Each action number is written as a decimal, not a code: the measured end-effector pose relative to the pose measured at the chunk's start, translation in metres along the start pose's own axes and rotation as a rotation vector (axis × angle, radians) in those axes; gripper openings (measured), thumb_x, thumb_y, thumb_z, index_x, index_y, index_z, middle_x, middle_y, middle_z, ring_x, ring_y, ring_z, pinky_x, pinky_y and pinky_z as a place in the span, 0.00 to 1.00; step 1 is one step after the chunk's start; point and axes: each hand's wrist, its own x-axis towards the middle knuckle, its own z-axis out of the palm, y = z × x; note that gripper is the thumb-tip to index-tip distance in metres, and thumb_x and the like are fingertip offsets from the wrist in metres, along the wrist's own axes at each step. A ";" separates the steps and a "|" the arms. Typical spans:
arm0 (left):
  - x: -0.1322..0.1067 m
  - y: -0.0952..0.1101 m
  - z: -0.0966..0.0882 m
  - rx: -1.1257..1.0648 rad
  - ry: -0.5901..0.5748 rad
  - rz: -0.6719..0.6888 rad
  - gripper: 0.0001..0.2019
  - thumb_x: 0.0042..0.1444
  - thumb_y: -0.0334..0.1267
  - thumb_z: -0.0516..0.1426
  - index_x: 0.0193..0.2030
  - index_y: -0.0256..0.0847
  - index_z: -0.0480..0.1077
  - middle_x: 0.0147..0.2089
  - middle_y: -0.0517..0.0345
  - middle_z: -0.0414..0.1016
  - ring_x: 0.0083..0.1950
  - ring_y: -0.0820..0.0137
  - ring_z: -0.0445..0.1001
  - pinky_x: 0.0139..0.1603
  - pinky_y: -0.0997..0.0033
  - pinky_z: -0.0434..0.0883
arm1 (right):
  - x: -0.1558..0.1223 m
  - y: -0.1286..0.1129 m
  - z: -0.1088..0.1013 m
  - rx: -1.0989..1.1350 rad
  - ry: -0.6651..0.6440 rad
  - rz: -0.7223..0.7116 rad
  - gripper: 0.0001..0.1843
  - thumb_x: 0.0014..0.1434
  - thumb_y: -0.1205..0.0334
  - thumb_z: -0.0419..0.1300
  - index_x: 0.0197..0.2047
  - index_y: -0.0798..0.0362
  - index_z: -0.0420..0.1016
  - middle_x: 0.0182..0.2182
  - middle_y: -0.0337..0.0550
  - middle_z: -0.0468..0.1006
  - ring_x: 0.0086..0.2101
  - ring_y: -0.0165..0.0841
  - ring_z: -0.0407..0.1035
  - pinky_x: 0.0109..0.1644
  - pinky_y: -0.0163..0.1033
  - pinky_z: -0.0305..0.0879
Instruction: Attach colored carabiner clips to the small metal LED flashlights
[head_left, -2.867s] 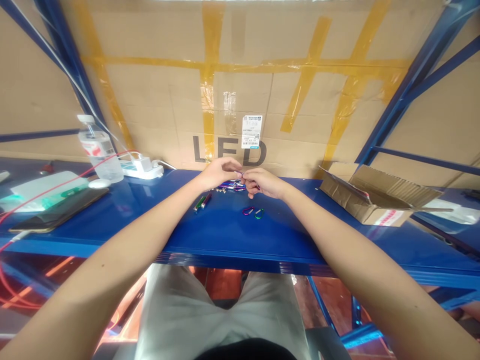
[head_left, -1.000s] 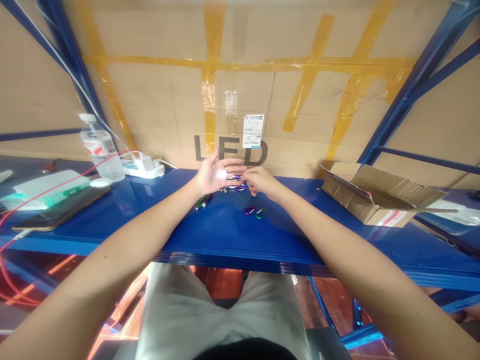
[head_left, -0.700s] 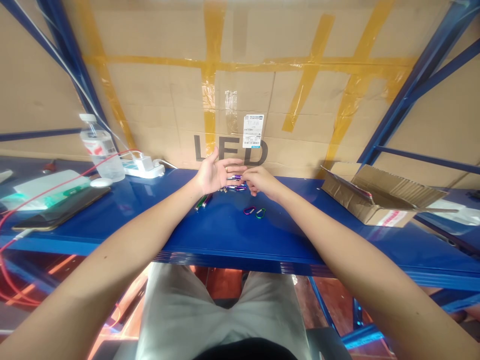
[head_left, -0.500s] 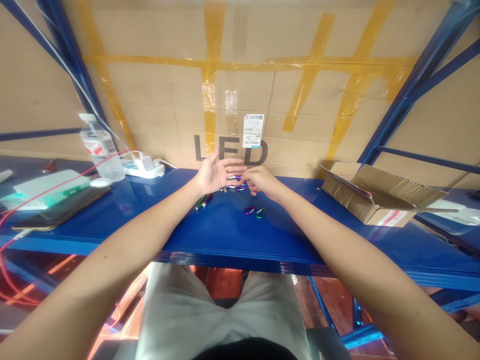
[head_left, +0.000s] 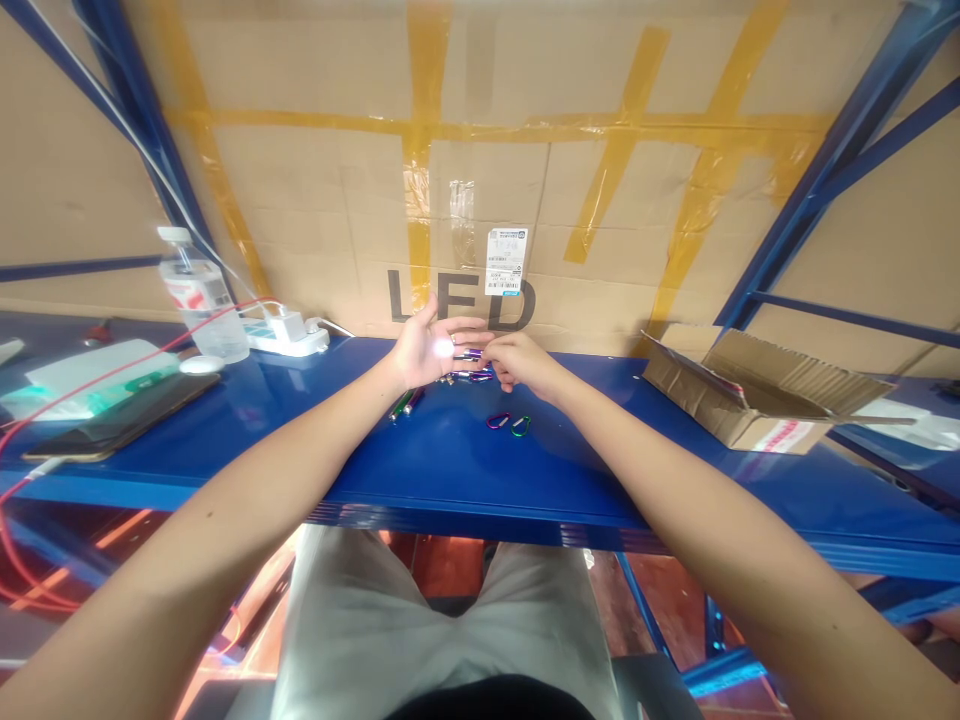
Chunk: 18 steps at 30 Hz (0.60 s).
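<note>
My right hand (head_left: 523, 364) has its fingers closed around a small purple flashlight (head_left: 471, 354), which points left. A bright white spot lies on the palm of my left hand (head_left: 421, 352). That hand is open, palm turned to the flashlight, thumb up and fingers stretched out to the right. Below the hands, more small purple and silver flashlights (head_left: 477, 376) lie on the blue table (head_left: 465, 470), partly hidden. A green tube (head_left: 399, 406) and a dark purple tube (head_left: 412, 402) lie under my left wrist. Nearer to me are a purple carabiner (head_left: 496, 422) and a green carabiner (head_left: 521, 427).
An open cardboard box (head_left: 757, 400) stands on the right. To the left are a plastic bottle (head_left: 206, 305), a white power strip (head_left: 296, 337), a dark tablet-like slab (head_left: 127, 415) and a red cable (head_left: 142, 357). A taped cardboard wall (head_left: 322, 220) closes off the back.
A bright light spot has appeared on my left palm, where none showed before. Both hands have stayed almost in place.
</note>
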 end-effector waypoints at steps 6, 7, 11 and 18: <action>0.001 0.000 -0.003 -0.006 -0.010 -0.009 0.42 0.67 0.68 0.40 0.62 0.30 0.73 0.56 0.30 0.79 0.53 0.49 0.80 0.51 0.47 0.78 | 0.001 0.001 -0.001 0.012 -0.016 -0.014 0.06 0.53 0.71 0.60 0.26 0.57 0.76 0.14 0.33 0.57 0.17 0.27 0.54 0.19 0.36 0.57; 0.001 0.000 -0.003 -0.006 -0.012 -0.010 0.42 0.67 0.68 0.40 0.63 0.30 0.72 0.56 0.30 0.79 0.53 0.49 0.81 0.51 0.47 0.78 | 0.001 0.001 -0.001 0.012 -0.018 -0.016 0.06 0.53 0.71 0.60 0.26 0.57 0.76 0.14 0.33 0.57 0.17 0.27 0.54 0.19 0.36 0.57; 0.001 0.000 -0.002 -0.007 -0.013 -0.006 0.43 0.67 0.68 0.39 0.62 0.29 0.73 0.56 0.30 0.79 0.52 0.49 0.81 0.50 0.48 0.78 | 0.001 0.001 -0.001 0.001 -0.016 -0.015 0.06 0.53 0.71 0.61 0.25 0.56 0.75 0.14 0.33 0.56 0.17 0.27 0.54 0.19 0.36 0.57; 0.000 0.000 0.000 0.001 -0.012 -0.003 0.44 0.67 0.68 0.39 0.59 0.28 0.74 0.56 0.29 0.79 0.52 0.49 0.80 0.51 0.47 0.77 | 0.002 0.003 -0.001 0.002 -0.022 -0.034 0.06 0.54 0.71 0.61 0.25 0.56 0.75 0.14 0.33 0.56 0.17 0.27 0.54 0.19 0.35 0.57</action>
